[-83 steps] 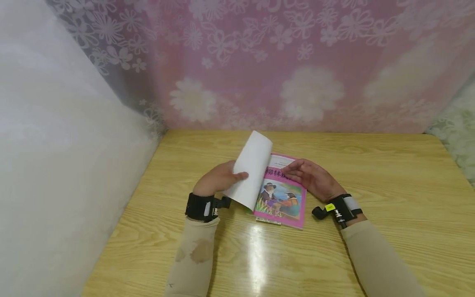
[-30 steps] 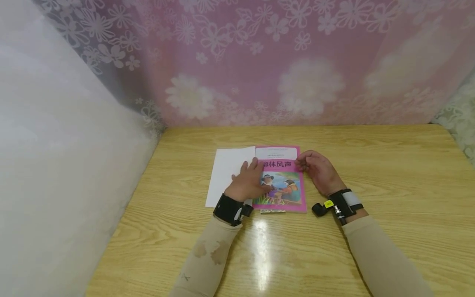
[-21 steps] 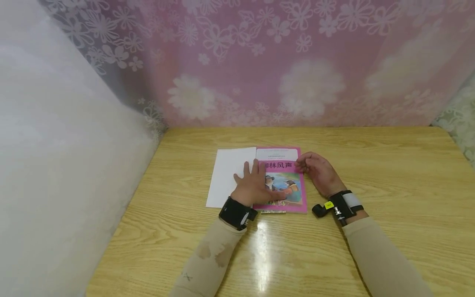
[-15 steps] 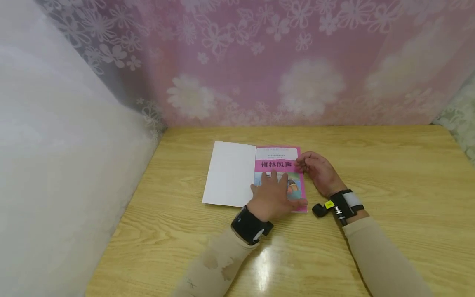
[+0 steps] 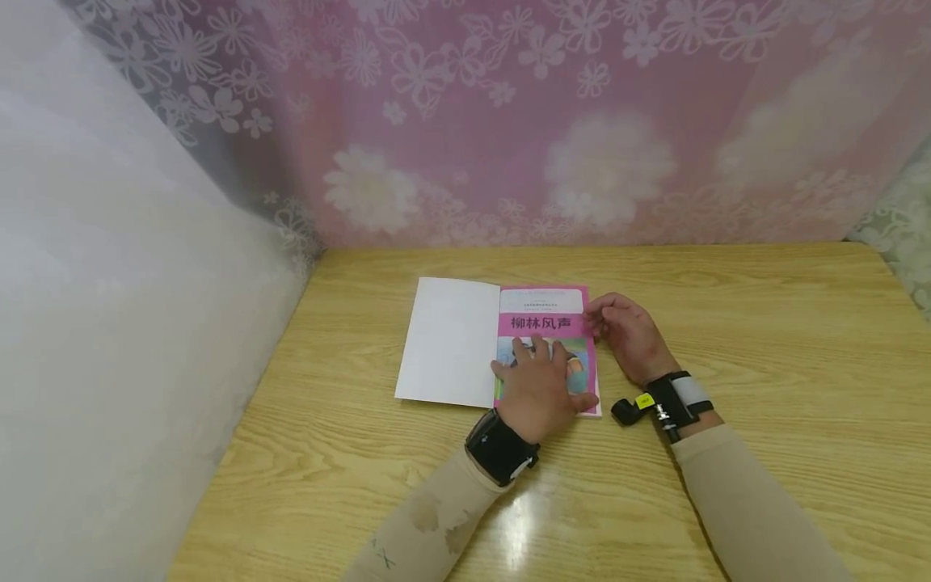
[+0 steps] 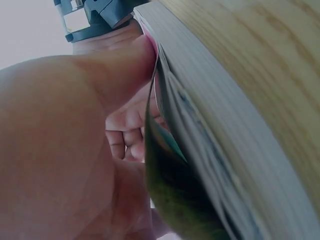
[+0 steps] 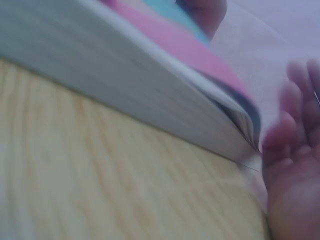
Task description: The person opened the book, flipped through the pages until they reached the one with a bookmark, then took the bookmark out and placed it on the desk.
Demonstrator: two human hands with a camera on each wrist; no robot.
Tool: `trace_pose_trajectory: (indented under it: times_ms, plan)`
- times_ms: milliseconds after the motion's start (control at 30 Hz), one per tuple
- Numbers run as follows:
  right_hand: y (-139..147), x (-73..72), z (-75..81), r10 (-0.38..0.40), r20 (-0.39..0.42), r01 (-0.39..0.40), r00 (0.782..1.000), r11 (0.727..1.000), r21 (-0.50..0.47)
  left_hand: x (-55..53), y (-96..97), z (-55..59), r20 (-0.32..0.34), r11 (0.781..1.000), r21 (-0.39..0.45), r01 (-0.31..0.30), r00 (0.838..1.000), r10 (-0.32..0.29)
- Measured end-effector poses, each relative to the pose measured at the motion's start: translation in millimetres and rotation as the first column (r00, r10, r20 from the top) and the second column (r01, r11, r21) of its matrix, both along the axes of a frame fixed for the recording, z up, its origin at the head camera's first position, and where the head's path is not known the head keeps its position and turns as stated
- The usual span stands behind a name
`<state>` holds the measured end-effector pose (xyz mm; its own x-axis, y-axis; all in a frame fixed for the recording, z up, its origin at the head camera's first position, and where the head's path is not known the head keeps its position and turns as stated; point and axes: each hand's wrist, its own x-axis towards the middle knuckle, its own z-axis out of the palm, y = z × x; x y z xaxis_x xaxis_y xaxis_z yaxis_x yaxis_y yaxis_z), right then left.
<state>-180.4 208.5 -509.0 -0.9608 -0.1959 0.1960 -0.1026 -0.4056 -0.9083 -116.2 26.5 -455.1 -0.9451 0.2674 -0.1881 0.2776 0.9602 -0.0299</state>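
A book lies open on the table, its blank white leaf (image 5: 447,343) spread to the left and a pink illustrated page (image 5: 541,323) on the right. My left hand (image 5: 538,392) rests with fingers spread over the picture on the pink page, its thumb by the lower right edge. In the left wrist view, that thumb (image 6: 125,70) presses on the page edge, and a leaf bows up from the stack. My right hand (image 5: 629,335) is beside the book's right edge, fingers loosely bent, fingertips right at the edge. The right wrist view has its fingers (image 7: 295,120) by the book's corner.
The wooden table (image 5: 334,356) extends on both sides of the book. A pink flowered curtain (image 5: 487,162) hangs behind it, and a pale sheet (image 5: 145,283) stands along the left. Black camera bands (image 5: 502,449) circle both wrists.
The white leaf, earlier raised in my left hand, now lies flat to the left. My left hand has slid right across the pink page. The right hand has drawn back to the book's right edge.
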Motion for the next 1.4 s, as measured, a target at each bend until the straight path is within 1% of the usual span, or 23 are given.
trace_pose_trajectory:
  times_ms: [100, 200, 300, 367, 433, 500, 533, 600, 667, 733, 833, 900, 967, 1033, 1100, 1133, 1167, 1200, 1233, 1267, 1333, 1367, 1400]
  plan:
    - [-3, -2.7, -1.3, -0.09, -0.004, 0.09, 0.996, 0.996, -0.025, -2.0, -2.2, 0.6, 0.002, 1.0, 0.013, -0.004, 1.0, 0.004]
    - [-8, -7.3, -2.8, -0.174, 0.033, 0.176, 0.984, 0.982, -0.064, -6.7, -8.5, -0.1, 0.016, 0.999, 0.047, -0.014, 1.0, 0.013]
    - [-13, -12.0, -4.8, -0.235, 0.092, 0.243, 0.968, 0.967, -0.082, -12.6, -20.9, 0.3, 0.025, 0.99, 0.136, -0.021, 1.0, 0.018]
    - [-16, -14.0, -6.4, -0.248, 0.119, 0.256, 0.962, 0.965, -0.059, -17.1, -31.7, 2.1, 0.022, 0.974, 0.226, -0.008, 1.0, 0.003]
    - [-17, -13.6, -8.0, -0.241, 0.119, 0.239, 0.963, 0.971, 0.029, -20.7, -44.3, 4.4, 0.015, 0.949, 0.314, 0.01, 1.0, -0.016]
    - [-16, -12.1, -8.7, -0.223, 0.099, 0.203, 0.97, 0.962, 0.182, -23.8, -57.7, 7.1, -0.01, 0.929, 0.37, 0.036, 0.999, -0.035]
    - [-15, -11.3, -9.1, -0.212, 0.084, 0.183, 0.974, 0.948, 0.26, -25.3, -64.3, 9.3, -0.018, 0.915, 0.403, 0.033, 0.999, -0.028]
    - [-13, -9.9, -9.4, -0.188, 0.052, 0.151, 0.981, 0.903, 0.403, -27.3, -77.3, 12.7, -0.056, 0.892, 0.451, 0.027, 0.998, -0.002]
    - [-10, -8.8, -9.1, -0.166, 0.036, 0.126, 0.986, 0.856, 0.501, -30.0, -89.2, 15.7, -0.107, 0.87, 0.492, 0.015, 0.993, 0.044]
    - [-8, -7.9, -9.0, -0.151, 0.037, 0.108, 0.988, 0.837, 0.537, -32.6, -100.3, 17.5, -0.144, 0.846, 0.534, -0.003, 0.985, 0.094]
    - [-7, -6.0, -7.7, -0.14, 0.041, 0.094, 0.989, 0.825, 0.557, -35.3, -115.1, 18.0, -0.21, 0.825, 0.565, 0.003, 0.968, 0.14]
    - [-7, -5.5, -6.9, -0.143, 0.033, 0.1, 0.989, 0.824, 0.557, -35.8, -123.0, 17.2, -0.254, 0.828, 0.56, 0.024, 0.956, 0.144]
    - [-7, -5.2, -5.9, -0.141, 0.015, 0.108, 0.99, 0.821, 0.561, -36.2, -128.5, 16.1, -0.3, 0.84, 0.54, 0.05, 0.944, 0.137]
    - [-7, -5.2, -4.7, -0.14, 0.003, 0.114, 0.99, 0.817, 0.566, -36.5, -130.8, 15.4, -0.332, 0.865, 0.496, 0.073, 0.937, 0.111]
    - [-6, -5.0, -3.3, -0.149, 0.007, 0.12, 0.989, 0.819, 0.562, -36.7, -129.5, 16.1, -0.356, 0.899, 0.422, 0.117, 0.934, 0.045]
    - [-6, -4.9, -2.7, -0.153, 0.009, 0.121, 0.988, 0.818, 0.562, -36.9, -127.4, 16.6, -0.352, 0.91, 0.388, 0.144, 0.936, 0.002]
    - [-5, -4.8, -2.2, -0.158, 0.012, 0.123, 0.987, 0.817, 0.563, -36.1, -124.2, 18.4, -0.328, 0.919, 0.357, 0.167, 0.944, -0.044]
    - [-5, -4.5, -1.5, -0.162, 0.017, 0.125, 0.987, 0.818, 0.561, -34.5, -120.0, 21.1, -0.279, 0.926, 0.332, 0.178, 0.957, -0.084]
    - [-4, -4.5, -1.0, -0.164, 0.019, 0.125, 0.986, 0.816, 0.564, -32.6, -114.9, 23.4, -0.214, 0.931, 0.313, 0.186, 0.969, -0.122]
    - [-3, -4.4, -0.6, -0.169, 0.023, 0.127, 0.985, 0.816, 0.564, -30.9, -109.0, 25.2, -0.155, 0.936, 0.294, 0.194, 0.976, -0.154]
    - [0, -4.6, 0.4, -0.167, 0.017, 0.128, 0.986, 0.81, 0.573, -26.8, -95.7, 27.0, -0.061, 0.944, 0.267, 0.193, 0.981, -0.183]
    - [1, -4.6, 1.1, -0.167, 0.014, 0.128, 0.986, 0.806, 0.578, -24.8, -88.3, 26.7, -0.034, 0.949, 0.251, 0.188, 0.982, -0.185]
    - [3, -5.0, 1.6, -0.167, 0.01, 0.131, 0.986, 0.805, 0.579, -23.5, -80.7, 25.1, -0.033, 0.952, 0.234, 0.196, 0.981, -0.193]
